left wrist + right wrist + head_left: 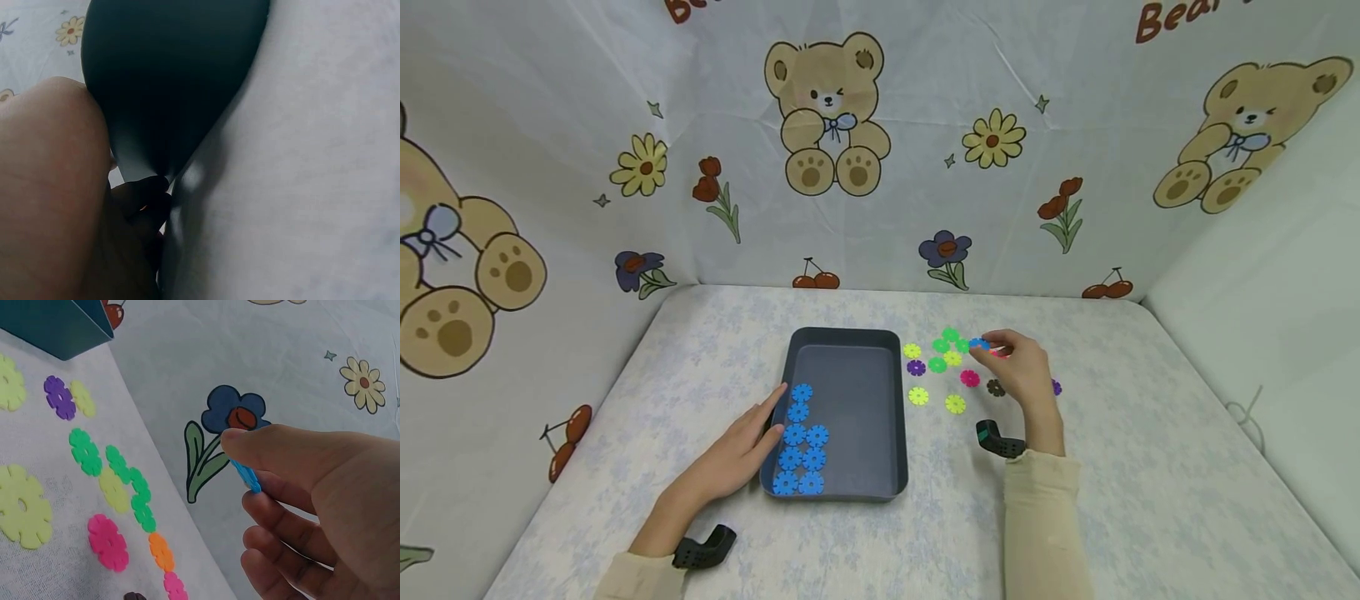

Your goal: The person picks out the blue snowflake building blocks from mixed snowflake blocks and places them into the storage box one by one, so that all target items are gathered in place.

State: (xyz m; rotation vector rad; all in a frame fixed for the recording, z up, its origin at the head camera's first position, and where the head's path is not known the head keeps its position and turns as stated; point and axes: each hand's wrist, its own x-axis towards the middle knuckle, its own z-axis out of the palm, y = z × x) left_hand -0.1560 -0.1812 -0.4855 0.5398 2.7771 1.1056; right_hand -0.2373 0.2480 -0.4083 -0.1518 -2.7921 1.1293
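Note:
A dark grey rectangular tray (865,417) sits on the table, with blue flower-shaped plastic discs (813,458) in rows along its left side. My left hand (737,450) holds the tray's left wall, its thumb over the rim; in the left wrist view its darkened fingers (147,203) lie against the tray's outer side. Right of the tray, my right hand (1021,367) pinches a blue flower disc (246,475) between thumb and fingers, above the loose discs.
Loose discs lie right of the tray: green (937,365), yellow (955,404), pink (970,378), purple (916,367), brown (996,387) and orange (161,552). A cloth printed with bears (827,108) hangs behind the table. Black wrist devices (703,550) are on both arms.

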